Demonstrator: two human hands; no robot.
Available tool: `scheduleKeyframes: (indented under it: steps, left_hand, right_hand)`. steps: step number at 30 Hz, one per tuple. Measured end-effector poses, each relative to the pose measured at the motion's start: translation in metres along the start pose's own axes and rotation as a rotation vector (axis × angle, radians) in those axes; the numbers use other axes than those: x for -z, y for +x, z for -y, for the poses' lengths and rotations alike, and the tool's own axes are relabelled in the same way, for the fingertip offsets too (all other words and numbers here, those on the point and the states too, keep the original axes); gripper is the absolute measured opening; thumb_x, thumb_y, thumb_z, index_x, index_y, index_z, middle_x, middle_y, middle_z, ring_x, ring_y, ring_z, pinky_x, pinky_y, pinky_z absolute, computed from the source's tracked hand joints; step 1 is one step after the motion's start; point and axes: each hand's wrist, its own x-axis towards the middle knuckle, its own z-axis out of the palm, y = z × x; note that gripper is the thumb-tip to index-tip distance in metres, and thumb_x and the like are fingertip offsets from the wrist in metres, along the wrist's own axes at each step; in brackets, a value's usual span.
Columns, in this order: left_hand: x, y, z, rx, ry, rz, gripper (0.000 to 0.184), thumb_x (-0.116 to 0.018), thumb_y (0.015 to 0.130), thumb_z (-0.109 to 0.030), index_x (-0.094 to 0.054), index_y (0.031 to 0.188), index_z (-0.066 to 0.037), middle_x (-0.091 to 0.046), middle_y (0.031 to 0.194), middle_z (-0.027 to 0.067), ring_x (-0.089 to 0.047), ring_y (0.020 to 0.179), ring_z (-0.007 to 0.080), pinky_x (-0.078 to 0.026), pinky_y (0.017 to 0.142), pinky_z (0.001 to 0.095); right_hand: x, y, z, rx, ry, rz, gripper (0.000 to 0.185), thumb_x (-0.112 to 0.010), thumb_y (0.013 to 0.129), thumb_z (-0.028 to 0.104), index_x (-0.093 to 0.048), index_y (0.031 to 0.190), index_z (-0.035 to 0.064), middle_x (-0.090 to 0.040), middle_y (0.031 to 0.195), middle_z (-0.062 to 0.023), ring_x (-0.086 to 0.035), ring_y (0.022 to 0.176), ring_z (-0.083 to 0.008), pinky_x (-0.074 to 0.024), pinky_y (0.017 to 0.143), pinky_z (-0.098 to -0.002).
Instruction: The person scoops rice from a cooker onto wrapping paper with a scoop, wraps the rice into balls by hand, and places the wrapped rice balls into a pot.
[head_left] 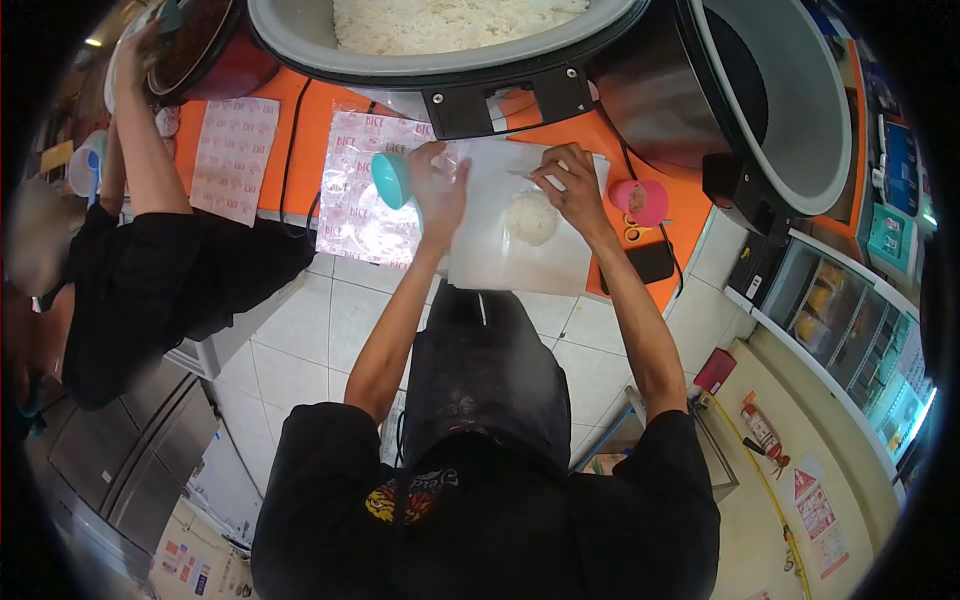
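Observation:
A round mound of white rice (533,218) lies on a white sheet of wrapping paper (500,262) at the front of the orange counter. My left hand (440,195) rests at the sheet's left edge, its thumb apart from the fingers. Over the sheet's upper right part, just above the rice, my right hand (574,188) has its fingers pinched together. Whatever small thing they hold is too indistinct to name. A turquoise bowl (391,180) lies tipped beside my left hand, on printed wrapping paper (350,215).
A large cooker of rice (460,25) stands ahead, its lid (800,100) open at right. A pink cup (650,203), scissors (633,236) and a dark phone-like slab (640,263) lie right. At left, a co-worker's arm (150,150) reaches over a red pot (235,70).

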Motion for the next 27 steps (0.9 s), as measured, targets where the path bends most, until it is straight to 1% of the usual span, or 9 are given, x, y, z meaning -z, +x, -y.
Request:
scheduleKeyframes:
  steps: [3, 7, 10, 12, 18, 19, 22, 23, 27]
  left_hand:
    - [0.002, -0.004, -0.04, -0.108, -0.014, 0.241, 0.056, -0.068, 0.079, 0.003, -0.054, 0.132, -0.008, -0.072, 0.088, 0.0071, -0.067, 0.086, 0.0204, -0.05, 0.085, 0.0305]
    - [0.011, 0.005, -0.02, 0.274, -0.264, 0.763, 0.069, -0.059, 0.075, 0.011, -0.048, 0.14, -0.01, -0.072, 0.099, 0.0113, -0.067, 0.1, 0.0233, -0.047, 0.096, 0.0332]
    - [0.017, 0.0, 0.028, 0.05, -0.336, 0.661, 0.051, -0.051, 0.07, 0.011, -0.066, 0.117, -0.004, -0.071, 0.103, 0.015, -0.066, 0.102, 0.0246, -0.048, 0.096, 0.0339]
    - [0.022, 0.002, 0.039, 0.017, -0.343, 0.573, 0.033, -0.047, 0.073, 0.01, -0.072, 0.092, 0.002, -0.071, 0.104, 0.0172, -0.066, 0.104, 0.0256, -0.047, 0.096, 0.0337]
    - [0.001, -0.049, 0.011, -0.046, 0.164, 0.136, 0.041, -0.046, 0.085, 0.004, -0.057, 0.124, 0.0, -0.06, 0.124, 0.0185, -0.051, 0.122, 0.0365, -0.036, 0.109, 0.0449]
    - [-0.043, -0.107, 0.085, 0.02, 0.172, 0.251, 0.046, -0.044, 0.087, 0.001, -0.051, 0.132, 0.0, -0.053, 0.135, 0.019, -0.045, 0.129, 0.0352, -0.028, 0.114, 0.0448]
    - [-0.048, -0.115, -0.021, -0.308, 0.378, 0.875, 0.055, -0.045, 0.089, -0.011, -0.04, 0.142, 0.003, -0.036, 0.151, 0.0191, -0.026, 0.144, 0.0326, -0.013, 0.119, 0.0527]
    - [-0.037, -0.116, -0.045, -0.411, 0.55, 0.849, 0.057, -0.043, 0.09, -0.016, -0.039, 0.142, 0.005, -0.033, 0.153, 0.0191, -0.026, 0.145, 0.032, -0.015, 0.118, 0.0524]
    - [-0.011, -0.099, -0.065, -0.577, 0.624, 0.866, 0.055, -0.038, 0.093, -0.013, -0.035, 0.143, 0.008, -0.03, 0.154, 0.0198, -0.026, 0.145, 0.0304, -0.017, 0.117, 0.0506]
  right_hand:
    - [-0.002, 0.008, 0.0, 0.031, 0.193, 0.124, 0.019, -0.078, 0.075, 0.011, -0.066, 0.09, 0.0081, -0.064, 0.098, -0.0024, -0.056, 0.09, -0.025, -0.0416, 0.087, -0.037]
    - [0.027, 0.019, 0.008, -0.024, 0.068, 0.313, 0.013, -0.074, 0.08, 0.012, -0.065, 0.089, 0.0074, -0.065, 0.087, -0.0018, -0.058, 0.084, -0.0252, -0.0429, 0.083, -0.0372]
    - [0.046, -0.007, -0.015, 0.014, -0.168, 0.62, 0.01, -0.066, 0.08, 0.011, -0.065, 0.088, 0.006, -0.066, 0.09, -0.0074, -0.063, 0.089, -0.0233, -0.0439, 0.087, -0.0377]
    - [0.045, -0.039, -0.008, 0.123, -0.241, 0.452, 0.009, -0.067, 0.078, 0.008, -0.064, 0.086, 0.0059, -0.063, 0.092, -0.0045, -0.061, 0.086, -0.0235, -0.0468, 0.079, -0.038]
    - [0.002, -0.13, -0.015, 0.195, -0.422, 0.322, 0.017, -0.062, 0.081, 0.012, -0.064, 0.095, 0.0046, -0.061, 0.102, -0.0109, -0.057, 0.102, -0.0292, -0.0495, 0.09, -0.0406]
    - [-0.019, -0.15, -0.033, 0.138, -0.414, 0.246, 0.015, -0.061, 0.086, 0.015, -0.064, 0.097, 0.0052, -0.061, 0.102, -0.0127, -0.056, 0.1, -0.0313, -0.0478, 0.09, -0.044]
    - [-0.016, -0.141, -0.026, -0.055, -0.107, 0.11, 0.026, -0.072, 0.078, 0.02, -0.061, 0.098, 0.007, -0.059, 0.107, -0.0163, -0.056, 0.103, -0.0353, -0.0457, 0.09, -0.0496]
    - [-0.017, -0.142, -0.034, 0.195, -0.409, 0.016, 0.029, -0.073, 0.077, 0.022, -0.062, 0.1, 0.0082, -0.059, 0.11, -0.0171, -0.055, 0.105, -0.0368, -0.0453, 0.089, -0.049]
    - [0.021, -0.105, -0.005, -0.306, -0.059, -0.142, 0.046, -0.074, 0.061, 0.0, -0.063, 0.105, 0.008, -0.062, 0.106, -0.0129, -0.059, 0.102, -0.0317, -0.0472, 0.087, -0.0421]
